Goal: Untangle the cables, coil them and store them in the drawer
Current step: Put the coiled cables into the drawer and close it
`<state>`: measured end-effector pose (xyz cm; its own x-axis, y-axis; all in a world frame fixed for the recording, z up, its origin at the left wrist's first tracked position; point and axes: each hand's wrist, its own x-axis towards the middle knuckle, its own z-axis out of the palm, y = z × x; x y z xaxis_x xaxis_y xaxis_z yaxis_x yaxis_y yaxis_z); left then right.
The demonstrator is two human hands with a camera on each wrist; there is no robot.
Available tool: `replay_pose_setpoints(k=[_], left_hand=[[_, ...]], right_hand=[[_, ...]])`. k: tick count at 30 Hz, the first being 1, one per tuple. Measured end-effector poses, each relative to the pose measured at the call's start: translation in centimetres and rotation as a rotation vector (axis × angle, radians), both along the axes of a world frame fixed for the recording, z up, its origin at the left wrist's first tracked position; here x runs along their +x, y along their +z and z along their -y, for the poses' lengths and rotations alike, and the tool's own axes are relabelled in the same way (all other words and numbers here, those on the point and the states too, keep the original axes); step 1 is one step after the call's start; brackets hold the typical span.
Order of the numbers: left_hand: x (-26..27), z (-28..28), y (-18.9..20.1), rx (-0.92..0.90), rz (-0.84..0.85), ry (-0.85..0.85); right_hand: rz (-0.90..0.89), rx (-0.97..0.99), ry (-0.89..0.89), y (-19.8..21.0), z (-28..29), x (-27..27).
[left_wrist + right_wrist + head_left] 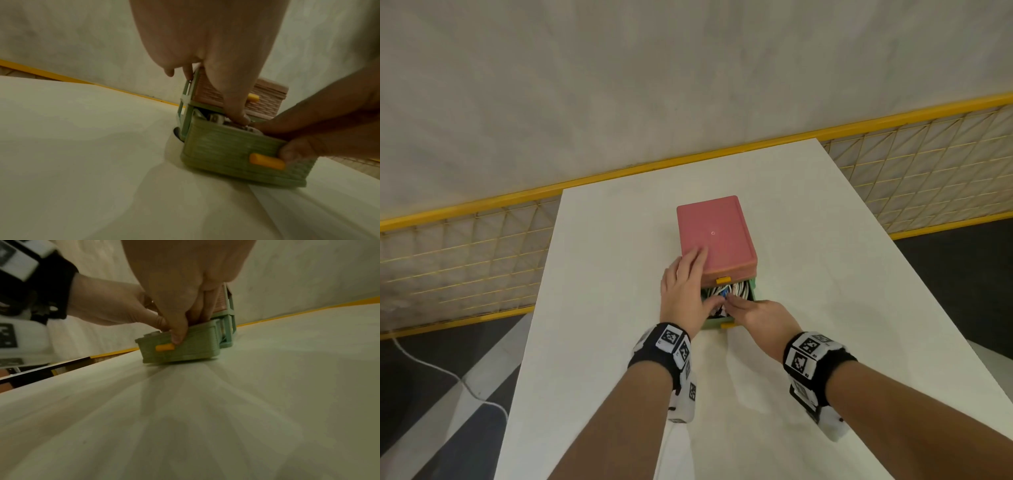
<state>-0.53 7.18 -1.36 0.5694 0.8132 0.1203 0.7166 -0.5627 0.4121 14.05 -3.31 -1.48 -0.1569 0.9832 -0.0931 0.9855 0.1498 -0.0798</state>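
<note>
- A white table point(619, 342) fills the near field, with the person's two forearms reaching forward over it, each wrist wearing a black band with printed markers.
- The right hand point(756, 313) sits at the front of the green drawer point(232, 151): its thumb lies on the drawer's front face just above the orange handle point(165, 347), while its fingers curl over the top edge into the drawer, so it grips the front wall.
- The left hand point(683, 291) is just beside it, fingers laid flat on the near corner of the pink lid point(717, 233), thumb dipping into the drawer and pressing down on the cables point(732, 289).
- The cables, white coils with a blue bit showing, lie inside the pulled-out drawer, filling it up to its top edge (I cannot tell how many there are).
- Beyond the small drawer unit, a yellow-framed wire fence point(893, 178) runs along a pale wall.
- Judged from here, closing is what remains. A loop standing proud of the rim could snag under the pink upper drawer and jam the slide, and the thumb or fingers may be pinched if not withdrawn in time. The light unit could also skid backward unless the left hand holds it.
</note>
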Motion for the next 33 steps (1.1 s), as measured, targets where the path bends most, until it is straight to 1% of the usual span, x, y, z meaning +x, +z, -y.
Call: replay_pose_setpoints(k=[2, 4, 5, 6, 7, 10, 12, 13, 16, 19, 21, 24, 26, 28, 30, 31, 33], left_hand=[[0.2, 0.1, -0.6, 0.018, 0.038, 0.022], [0.7, -0.1, -0.9, 0.079, 0.032, 0.054], [1.0, -0.1, -0.9, 0.111, 0.019, 0.070], [1.1, -0.2, -0.9, 0.129, 0.008, 0.077], [1.2, -0.2, -1.0, 0.137, 0.001, 0.069], [0.8, -0.2, -0.9, 0.113, 0.023, 0.010], [0.5, -0.3, -0.7, 0.084, 0.038, -0.026], [0.4, -0.3, -0.6, 0.078, 0.035, -0.032], [0.7, -0.2, 0.0, 0.076, 0.018, -0.004], [1.0, -0.1, 0.5, 0.067, 0.015, 0.021], [0.6, -0.5, 0.4, 0.006, 0.053, -0.006], [-0.5, -1.3, 0.4, -0.112, 0.123, -0.094], [-0.8, -1.6, 0.4, -0.111, 0.107, -0.115], [-0.2, -1.4, 0.3, -0.064, 0.072, -0.066], [0.9, -1.0, 0.2, 0.019, 0.030, 0.007], [1.3, -0.8, 0.1, 0.044, 0.023, 0.038], [1.4, -0.9, 0.0, 0.051, 0.033, 0.037]], right_hand=[[-0.060, 0.045, -0.006, -0.6, 0.1, 0.5], [-0.149, 0.012, -0.015, 0.3, -0.8, 0.0], [-0.171, 0.005, -0.047, 0.4, -1.2, -0.1], [-0.128, -0.017, -0.070, 0.1, -1.7, -0.2], [-0.126, -0.026, -0.081, 0.2, -1.7, -0.4], [-0.189, 0.032, -0.062, -0.7, -1.9, -0.6], [-0.171, 0.048, -0.064, -1.4, -2.3, -0.4], [-0.160, 0.034, -0.082, -1.1, -2.5, -0.6], [-0.233, 0.061, -0.112, -0.4, -2.9, -0.5], [-0.253, 0.038, -0.167, -0.4, -2.4, 0.0], [-0.286, 0.094, -0.194, -0.5, -2.1, 0.2], [-0.224, 0.202, -0.193, -0.8, -2.0, -0.1], [-0.154, 0.285, -0.173, -0.8, -2.0, -0.4], [-0.148, 0.365, -0.153, -1.0, -2.1, -0.6], [-0.197, 0.420, -0.148, -1.9, -1.9, -0.3], [-0.258, 0.437, -0.164, -2.2, -1.8, -0.1], [-0.439, 0.471, -0.266, -2.6, -1.4, 0.2]])
